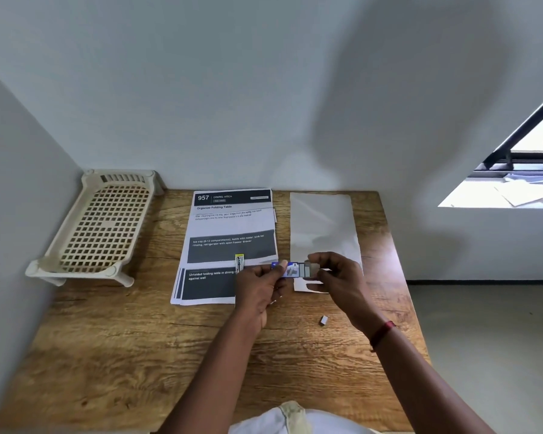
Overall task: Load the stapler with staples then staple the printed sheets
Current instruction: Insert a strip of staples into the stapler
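Pinching one staple box [292, 270] between two grips, left hand [260, 288] and right hand [339, 277], near one stapler [239, 262]

On our worktop [107, 355], the rack [104, 227] sits far left, printed sheets [229, 227] centre, a single sheet [323, 223] just right of them.

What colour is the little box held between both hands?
Blue; the box shows best in the head view.

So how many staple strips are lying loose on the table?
1: a loose strip lies on the table, by the wrist of the right hand. Grey strips also show in the staple box, pinched between the right hand and the left hand; the hands may hide more.
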